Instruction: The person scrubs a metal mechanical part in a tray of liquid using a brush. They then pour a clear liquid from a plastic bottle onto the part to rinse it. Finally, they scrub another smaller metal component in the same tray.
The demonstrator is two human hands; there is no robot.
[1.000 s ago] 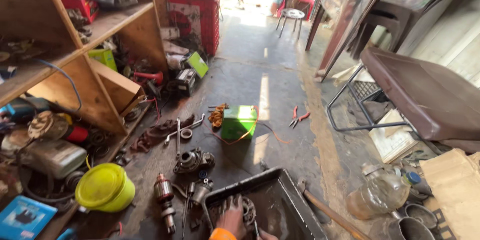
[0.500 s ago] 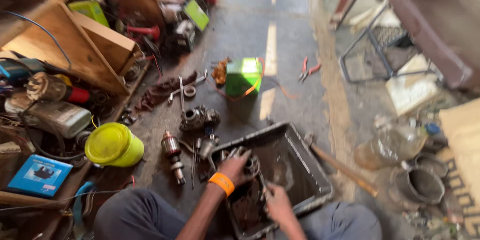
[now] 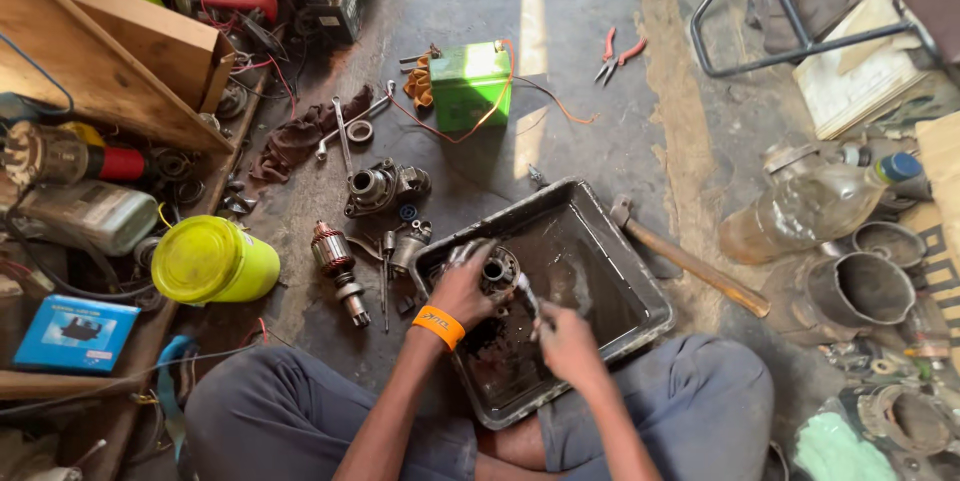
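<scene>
Your left hand (image 3: 462, 288), orange band at the wrist, is closed around a round metal part (image 3: 497, 269) over the near-left corner of the black tray (image 3: 610, 241). Your right hand (image 3: 565, 339) grips a small brush (image 3: 527, 293) touching that part, just right of it.

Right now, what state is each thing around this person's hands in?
Left hand: gripping a round metal part over the tray.
Right hand: closed on a thin tool that touches the part.
Black tray: on the floor, wet and grimy inside.
Hammer: lying flat beside the tray.
Yellow tub: lying on its side, lid on.
Plastic bottle: lying down, capped.
Red pliers: jaws shut, handles apart.
</scene>
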